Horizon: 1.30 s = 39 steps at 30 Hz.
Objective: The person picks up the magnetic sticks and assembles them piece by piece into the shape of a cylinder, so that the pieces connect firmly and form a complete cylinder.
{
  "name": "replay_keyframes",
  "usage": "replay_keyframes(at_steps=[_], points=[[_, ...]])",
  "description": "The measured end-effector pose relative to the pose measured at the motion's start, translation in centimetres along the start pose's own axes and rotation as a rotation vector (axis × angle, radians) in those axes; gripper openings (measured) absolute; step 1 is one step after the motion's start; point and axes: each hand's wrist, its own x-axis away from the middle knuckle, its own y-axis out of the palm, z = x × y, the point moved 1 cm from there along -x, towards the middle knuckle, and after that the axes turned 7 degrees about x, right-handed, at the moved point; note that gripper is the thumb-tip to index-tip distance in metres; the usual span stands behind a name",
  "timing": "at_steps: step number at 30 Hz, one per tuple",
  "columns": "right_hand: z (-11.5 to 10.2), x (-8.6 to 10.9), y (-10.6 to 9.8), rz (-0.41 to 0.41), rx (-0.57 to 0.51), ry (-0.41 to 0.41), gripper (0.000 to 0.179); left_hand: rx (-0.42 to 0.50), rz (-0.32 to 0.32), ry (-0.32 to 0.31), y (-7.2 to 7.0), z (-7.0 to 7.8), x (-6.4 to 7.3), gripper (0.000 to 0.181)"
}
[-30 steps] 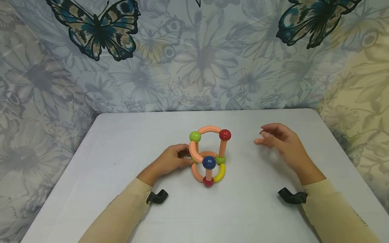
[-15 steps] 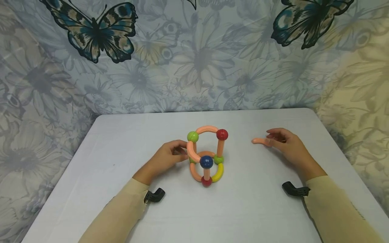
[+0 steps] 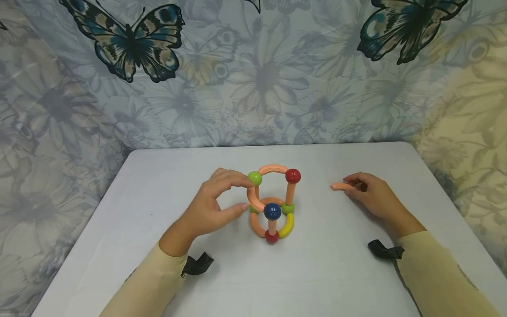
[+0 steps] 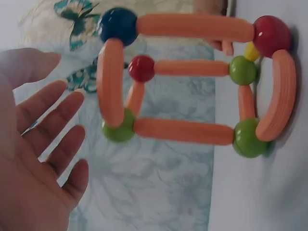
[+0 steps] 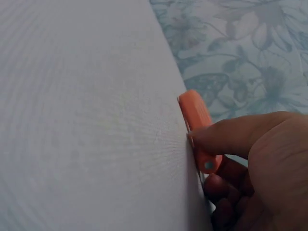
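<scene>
A toy frame point(image 3: 272, 211) of orange sticks and coloured balls stands on the table's middle. Blue, red and green balls join its sticks, and one curved stick point(image 3: 287, 225) at the base is yellow. Just left of the frame is my left hand point(image 3: 206, 204), thumb and fingers spread. In the left wrist view a gap separates these fingers point(image 4: 55, 103) from the frame. Over to the right, my right hand point(image 3: 376, 198) pinches a short orange stick point(image 3: 340, 186) at the tabletop. The right wrist view shows my thumb on that stick point(image 5: 195, 108); fingers beneath are partly hidden.
The white table point(image 3: 309, 277) ends at a back edge near a floral cloth point(image 3: 261, 101) printed with butterflies. A black wrist device point(image 3: 198, 264) sits on the left cuff, another black device point(image 3: 385, 251) on the right cuff.
My left hand has drawn back from the frame's lower side, and its fingers have risen and spread. My right hand has lowered to the tabletop with the orange stick.
</scene>
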Motion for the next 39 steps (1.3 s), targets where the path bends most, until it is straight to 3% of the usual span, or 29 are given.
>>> replay_keyframes(at_steps=[5,12,20,25,34,39], points=[[-0.5,0.4,-0.6,-0.083,-0.013,0.005,0.042,-0.161,-0.103,0.043,2.4,0.5,-0.4,0.041],[-2.0,0.7,-1.3,-0.13,-0.212,0.027,0.043,-0.251,-0.108,0.061,4.2,-0.3,-0.3,0.039],[-6.0,1.7,-1.3,-0.143,-0.591,-0.089,0.031,-0.27,-0.097,0.063,4.1,-0.3,-0.2,0.04],[-8.0,2.3,-0.9,-0.235,-0.806,-0.18,0.019,-0.286,-0.101,0.086,4.0,-0.1,-0.2,0.039],[-10.8,3.5,-0.1,-0.31,-0.89,-0.185,0.007,-0.292,-0.095,0.114,4.1,0.0,-0.3,0.042],[-12.1,4.0,0.6,-0.322,-0.969,-0.145,0.016,-0.294,-0.091,0.116,4.1,0.0,-0.3,0.043]])
